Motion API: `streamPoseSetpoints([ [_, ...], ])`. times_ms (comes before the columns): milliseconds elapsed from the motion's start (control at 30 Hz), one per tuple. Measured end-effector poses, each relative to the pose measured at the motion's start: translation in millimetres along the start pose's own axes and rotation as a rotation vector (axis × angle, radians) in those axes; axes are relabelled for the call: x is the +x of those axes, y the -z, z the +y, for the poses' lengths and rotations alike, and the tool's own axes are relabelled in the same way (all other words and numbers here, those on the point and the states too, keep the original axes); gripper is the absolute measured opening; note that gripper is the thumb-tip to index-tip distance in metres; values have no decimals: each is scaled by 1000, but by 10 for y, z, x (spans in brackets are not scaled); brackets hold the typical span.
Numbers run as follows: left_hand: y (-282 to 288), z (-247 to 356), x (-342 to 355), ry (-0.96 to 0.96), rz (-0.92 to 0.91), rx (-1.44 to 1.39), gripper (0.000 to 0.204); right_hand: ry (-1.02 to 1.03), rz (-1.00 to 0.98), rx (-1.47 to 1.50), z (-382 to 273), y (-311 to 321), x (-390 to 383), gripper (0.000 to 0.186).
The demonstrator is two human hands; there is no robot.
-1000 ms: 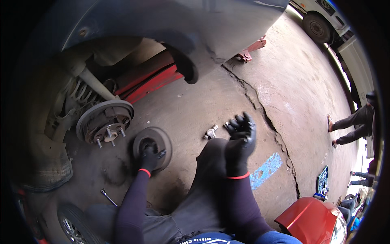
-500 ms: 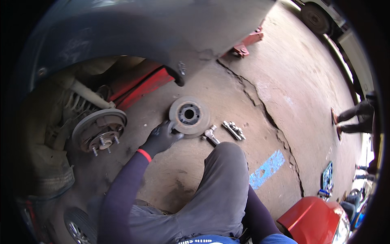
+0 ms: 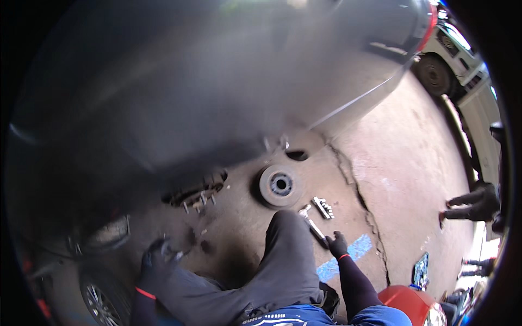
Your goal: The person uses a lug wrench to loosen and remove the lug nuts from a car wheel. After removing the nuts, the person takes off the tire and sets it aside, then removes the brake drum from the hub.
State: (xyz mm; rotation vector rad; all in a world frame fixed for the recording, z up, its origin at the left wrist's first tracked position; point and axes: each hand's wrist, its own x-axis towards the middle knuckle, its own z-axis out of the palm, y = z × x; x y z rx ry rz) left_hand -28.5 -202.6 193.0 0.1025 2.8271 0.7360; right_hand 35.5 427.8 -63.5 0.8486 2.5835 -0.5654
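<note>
My right hand (image 3: pixel 337 245), in a dark glove, is at the handle end of a ratchet wrench (image 3: pixel 315 229), its fingers closed about that end; the ratchet's head points toward a rail of sockets (image 3: pixel 323 208). The wrench lies low by my knee. My left hand (image 3: pixel 159 254), also gloved, is beside my left thigh, its fingers smeared by motion. Beyond my knee a brake disc (image 3: pixel 269 187) lies flat on the floor, touched by neither hand. The wheel hub with its studs (image 3: pixel 198 201) shows partly under the dark car body.
The raised car (image 3: pixel 217 98) overhangs the far and left side. A loose wheel (image 3: pixel 100 299) lies at lower left. A red panel (image 3: pixel 402 301) and a blue case (image 3: pixel 420 270) are at lower right. Cracked concrete (image 3: pixel 375 228) runs rightward, where another person's legs (image 3: pixel 470 204) show.
My left hand has let go of the disc and drawn back toward my thigh. My right hand has come into view at the ratchet. My view has shifted, showing more of the car body.
</note>
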Motion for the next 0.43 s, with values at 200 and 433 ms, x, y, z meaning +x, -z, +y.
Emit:
streamPoseSetpoints([
  [200, 297, 152, -907, 125, -251, -543, 35, -423, -351, 733, -1395, 1311, -1020, 84],
  [433, 1468, 1540, -1046, 213, -374, -924, 49, 20, -423, 713, -1621, 2415, -1801, 77],
])
